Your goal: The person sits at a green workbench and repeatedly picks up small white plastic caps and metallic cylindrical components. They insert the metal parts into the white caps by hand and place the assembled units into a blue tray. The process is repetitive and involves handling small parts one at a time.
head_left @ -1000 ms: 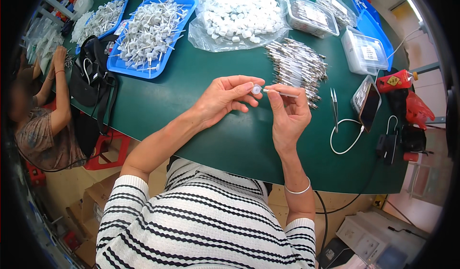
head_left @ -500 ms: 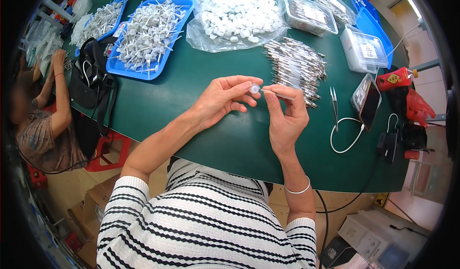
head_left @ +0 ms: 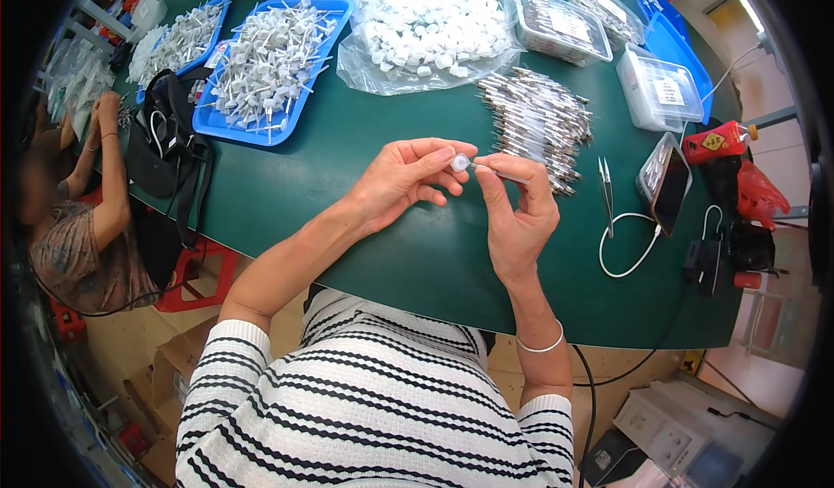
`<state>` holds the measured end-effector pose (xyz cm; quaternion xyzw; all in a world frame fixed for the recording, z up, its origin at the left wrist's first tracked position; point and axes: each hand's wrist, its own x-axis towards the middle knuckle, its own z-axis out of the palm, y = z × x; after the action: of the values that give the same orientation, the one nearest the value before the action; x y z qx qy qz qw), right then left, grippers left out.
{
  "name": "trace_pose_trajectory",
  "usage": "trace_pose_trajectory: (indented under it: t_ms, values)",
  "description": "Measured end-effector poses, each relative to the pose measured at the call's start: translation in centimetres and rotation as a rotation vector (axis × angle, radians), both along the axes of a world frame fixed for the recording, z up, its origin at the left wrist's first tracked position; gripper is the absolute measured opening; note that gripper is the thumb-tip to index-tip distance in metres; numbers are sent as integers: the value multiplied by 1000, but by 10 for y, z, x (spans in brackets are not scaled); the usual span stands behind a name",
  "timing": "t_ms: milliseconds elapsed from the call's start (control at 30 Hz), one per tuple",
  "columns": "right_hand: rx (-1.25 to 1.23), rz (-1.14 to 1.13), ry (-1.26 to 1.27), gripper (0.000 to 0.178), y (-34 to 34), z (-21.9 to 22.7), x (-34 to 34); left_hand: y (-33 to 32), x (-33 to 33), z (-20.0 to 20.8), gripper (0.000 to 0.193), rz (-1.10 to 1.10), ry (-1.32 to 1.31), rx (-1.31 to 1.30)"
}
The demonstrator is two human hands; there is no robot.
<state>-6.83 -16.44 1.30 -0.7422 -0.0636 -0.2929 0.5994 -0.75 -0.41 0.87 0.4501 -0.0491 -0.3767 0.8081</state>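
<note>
Across from me the person sits at a green worktop (head_left: 408, 266), both hands raised just above its near part, close together. The left hand (head_left: 401, 178) pinches a small white cap (head_left: 460, 163) between thumb and fingers, its round end turned toward the right hand (head_left: 519, 220). That one grips a slim metal rod (head_left: 511, 177), thumb against fingers, the thin tip aimed at the cap; whether the two touch, I can't tell from here. Just beyond the right hand lies a heap of similar metal rods (head_left: 540, 127), and farther back a clear plastic bag (head_left: 365, 73) spills over with white caps (head_left: 426, 45). Off to the left, a blue tray (head_left: 302, 110) is piled with capped rods (head_left: 265, 62). On the right, a pair of tweezers (head_left: 605, 194) lies near a looped white cable (head_left: 608, 268) and a dark phone (head_left: 671, 191). Another person (head_left: 87, 245) sits at the far left, beyond a black bag (head_left: 161, 132).
</note>
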Motion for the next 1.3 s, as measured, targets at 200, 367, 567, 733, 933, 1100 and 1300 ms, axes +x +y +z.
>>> trace_pose_trajectory:
  t_ms: [200, 367, 567, 733, 933, 1100, 1300]
  values:
    - [-33, 11, 2, 11, 0, 4, -1, 0, 1, 0, 30, 3, -40, 24]
    - [-93, 9, 6, 12, -2, 8, 0, 0, 0, -1, 31, 15, -105, 54]
    - [-107, 17, 33, 11, -5, 12, 2, -1, 0, -1, 30, 22, -178, 91]
    - [-133, 26, 55, 10, -5, 15, 2, 0, -1, -1, 29, 34, -201, 106]
    - [-141, 25, 73, 10, -6, 16, 3, -1, -1, -1, 28, 39, -210, 127]
    - [-151, 27, 74, 9, -6, 18, 4, -2, -1, -1, 28, 42, -200, 130]
    - [-137, 10, 85, 9, -6, 16, 3, -2, 0, -2, 27, 26, -158, 109]
